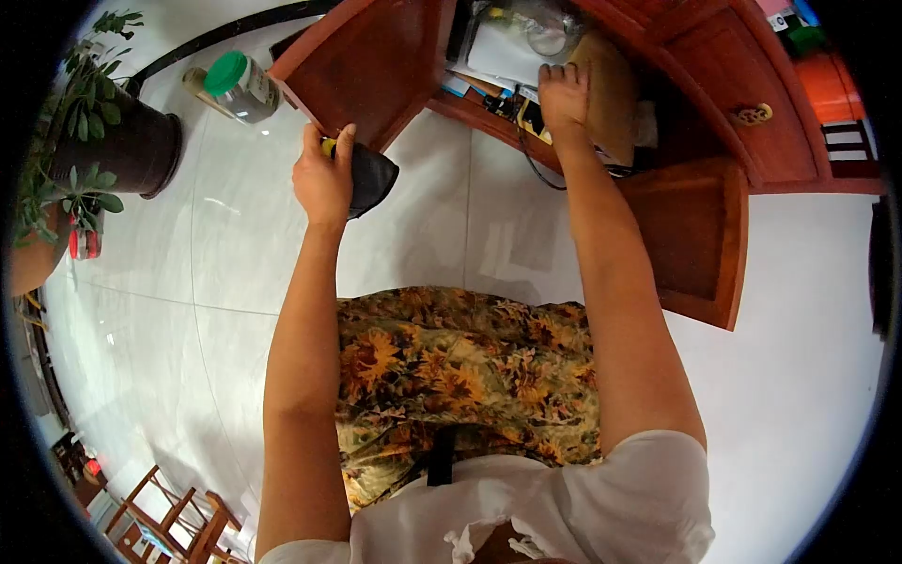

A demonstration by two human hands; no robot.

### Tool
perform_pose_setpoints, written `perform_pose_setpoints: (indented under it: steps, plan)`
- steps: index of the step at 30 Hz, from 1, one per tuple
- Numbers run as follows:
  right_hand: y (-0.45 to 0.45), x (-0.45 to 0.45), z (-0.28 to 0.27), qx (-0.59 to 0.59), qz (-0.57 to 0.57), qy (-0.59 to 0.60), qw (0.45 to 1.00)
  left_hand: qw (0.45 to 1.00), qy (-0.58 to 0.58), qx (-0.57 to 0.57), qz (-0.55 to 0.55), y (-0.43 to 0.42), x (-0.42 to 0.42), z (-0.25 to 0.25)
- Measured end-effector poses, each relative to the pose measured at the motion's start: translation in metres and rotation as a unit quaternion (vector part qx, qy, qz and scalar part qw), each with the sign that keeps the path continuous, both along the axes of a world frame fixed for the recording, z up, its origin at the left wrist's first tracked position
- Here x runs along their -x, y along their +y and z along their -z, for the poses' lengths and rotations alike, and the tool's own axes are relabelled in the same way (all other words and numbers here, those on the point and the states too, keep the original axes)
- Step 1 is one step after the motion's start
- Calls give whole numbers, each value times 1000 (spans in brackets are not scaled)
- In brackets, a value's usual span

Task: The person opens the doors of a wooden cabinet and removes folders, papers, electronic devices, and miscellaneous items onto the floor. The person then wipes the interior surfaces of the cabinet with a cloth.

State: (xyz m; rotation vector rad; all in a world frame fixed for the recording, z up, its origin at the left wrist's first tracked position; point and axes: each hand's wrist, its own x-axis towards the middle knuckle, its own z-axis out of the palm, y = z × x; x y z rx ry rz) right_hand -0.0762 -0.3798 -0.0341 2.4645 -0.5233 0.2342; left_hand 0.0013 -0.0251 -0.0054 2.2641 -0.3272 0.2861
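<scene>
My left hand (322, 179) is closed on a black, soft-looking item (373, 180) with a bit of yellow at its upper end. It is beside the free edge of the open left cabinet door (366, 66). My right hand (564, 97) reaches into the cabinet, its fingers bent downward between white papers (503, 52) and a brown cardboard box (606, 99). Whatever those fingers grip is hidden. Just below that hand, a black cord (532, 160) hangs over the cabinet's lower edge, near a yellow-and-black item (533, 120).
The open right door (684, 240) extends over the pale tiled floor (235, 244). A green-lidded jar (242, 86) stands behind the left door. At far left is a potted plant (127, 141); a wooden chair (174, 517) is at lower left. An orange container (827, 86) stands right of the cabinet.
</scene>
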Motion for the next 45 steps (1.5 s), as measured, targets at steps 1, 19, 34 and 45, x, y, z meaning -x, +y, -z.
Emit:
perform_pose_setpoints:
  steps: [1,19,34,45]
  plan:
    - [-5,1,4,9,-12,-14,1000,1000,-8,6,5,-1,0,0]
    - [74,58,29,-109,-171,137,970,999,-32,-9,-2,-6,6,0]
    - [-27,161,122,-183,40,18,982,1000,-19,-16,-3,-6,5,3]
    - [-32,129,115,-239,137,-29,961,1000,-12,-17,2,-14,8,1]
